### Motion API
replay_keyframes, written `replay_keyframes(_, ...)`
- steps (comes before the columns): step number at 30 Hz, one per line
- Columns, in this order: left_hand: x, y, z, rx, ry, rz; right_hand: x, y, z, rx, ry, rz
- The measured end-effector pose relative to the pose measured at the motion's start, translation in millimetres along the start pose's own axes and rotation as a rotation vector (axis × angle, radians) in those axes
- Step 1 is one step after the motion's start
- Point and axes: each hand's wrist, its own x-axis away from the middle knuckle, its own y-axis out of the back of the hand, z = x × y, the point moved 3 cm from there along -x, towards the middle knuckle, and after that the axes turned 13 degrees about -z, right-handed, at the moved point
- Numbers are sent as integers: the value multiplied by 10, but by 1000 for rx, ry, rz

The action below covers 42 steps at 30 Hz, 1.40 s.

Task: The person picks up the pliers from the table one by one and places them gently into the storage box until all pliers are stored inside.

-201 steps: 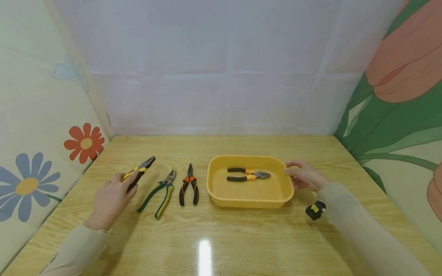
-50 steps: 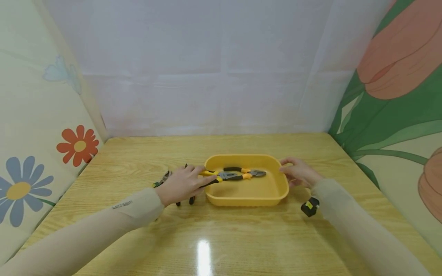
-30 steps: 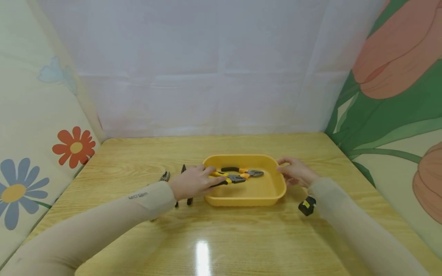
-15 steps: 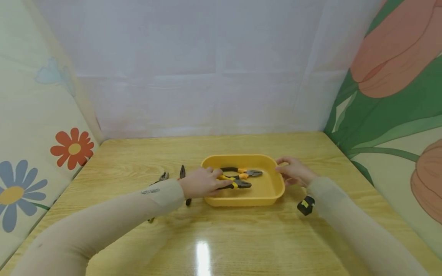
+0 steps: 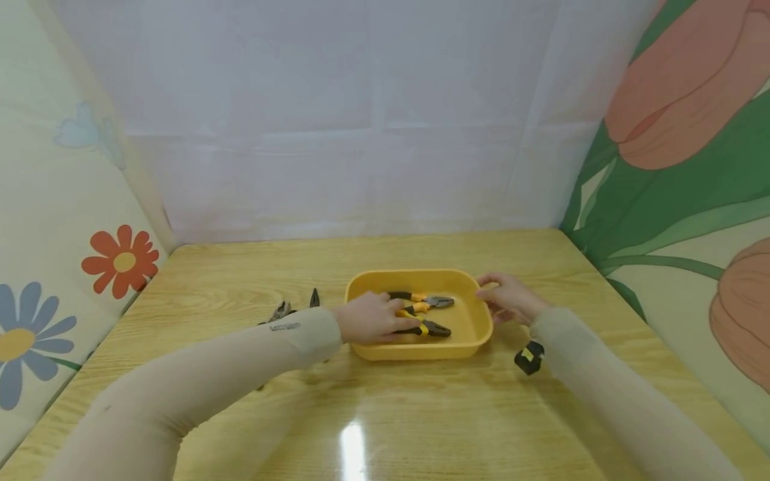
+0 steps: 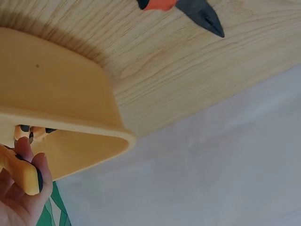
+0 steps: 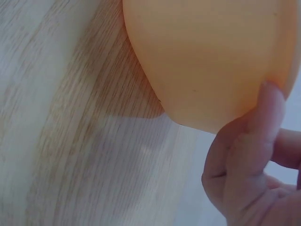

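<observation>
My left hand (image 5: 368, 319) reaches over the left side of the yellow tray (image 5: 421, 351) and grips combination pliers (image 5: 434, 329) with yellow-and-black handles. Their closed dark jaws point right, low inside the tray. In the left wrist view the thick handle (image 6: 29, 179) shows between thumb and fingers. Behind them in the tray lie other combination pliers (image 5: 439, 302), with black-and-orange handles, partly covered by my hand. At the tray's right end my right hand (image 5: 511, 297) holds the rim, its fingers bent against the wall in the right wrist view.
Left of the tray, my left sleeve (image 5: 240, 361) covers most of two more pliers: green-handled ones (image 5: 280, 311) and orange-and-black long-nose ones (image 5: 315, 298). A small black object (image 5: 529, 357) with a yellow mark is beside the right sleeve. A white cloth (image 5: 337, 187) hangs behind the table.
My left hand has carried the yellow-and-black pliers from the table's left side rightward, over the rim and down into the tray. The right hand has stayed at the tray's right end.
</observation>
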Motion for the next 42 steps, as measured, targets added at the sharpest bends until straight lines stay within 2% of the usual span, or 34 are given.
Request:
replay_keyframes(5,-80,4,-16,6,1,39,-5,-14,5,-2,3,0)
replay_keyframes(13,-183,-72,7,34,-17,87,-4,-10,-1,-3,0,-9)
replay_keyframes(16,-216,-104,8,60,-4,122,-3,-10,0,8,4,-5)
replay_keyframes(22,-269,-172,-21,169,71,239,-4,-14,7,38,17,-7)
replay_keyframes(27,-279,-262,-46,216,93,363,9,-13,5,43,21,-9)
replay_keyframes(29,-277,-280,-51,235,96,385,12,-13,5,44,21,-11)
replay_keyframes(32,-271,-282,-56,247,81,374,15,-12,9,46,20,-11)
replay_keyframes(38,-258,-253,-66,212,26,290,16,-13,16,54,16,-13)
replay_keyframes(42,-261,-220,-64,206,30,262,15,-14,12,66,8,-24)
